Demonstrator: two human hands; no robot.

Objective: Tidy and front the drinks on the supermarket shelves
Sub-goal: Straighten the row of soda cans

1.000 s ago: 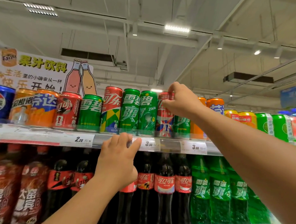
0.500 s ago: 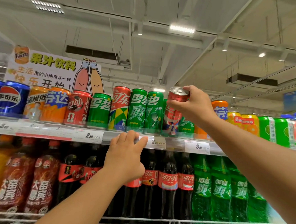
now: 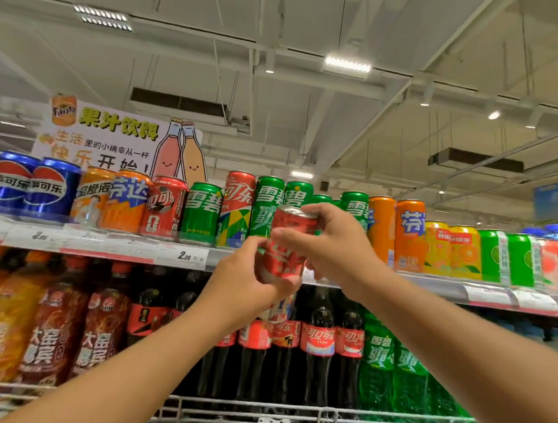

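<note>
A red cola can (image 3: 287,244) is held in front of the top shelf (image 3: 107,246), off the shelf and a little tilted. My right hand (image 3: 332,246) grips its upper part from the right. My left hand (image 3: 248,285) wraps round its lower part from the left. Behind them the top shelf carries a row of cans: blue cola cans (image 3: 30,183), orange cans (image 3: 123,200), a short red can (image 3: 165,205), green lemon-lime cans (image 3: 266,204) and a tall red can (image 3: 237,206). Part of the row behind my hands is hidden.
More orange cans (image 3: 409,234), yellow cans (image 3: 453,249) and green cans (image 3: 508,255) stand at the right of the top shelf. Below are dark cola bottles (image 3: 317,342), green bottles (image 3: 376,362) and brown bottles (image 3: 51,328) behind a wire rail (image 3: 293,412). A paper sign (image 3: 113,138) rises behind the cans.
My right hand lifted the red can out of the row and brought it forward and down. My left hand left the shelf edge and took hold of the can's lower part.
</note>
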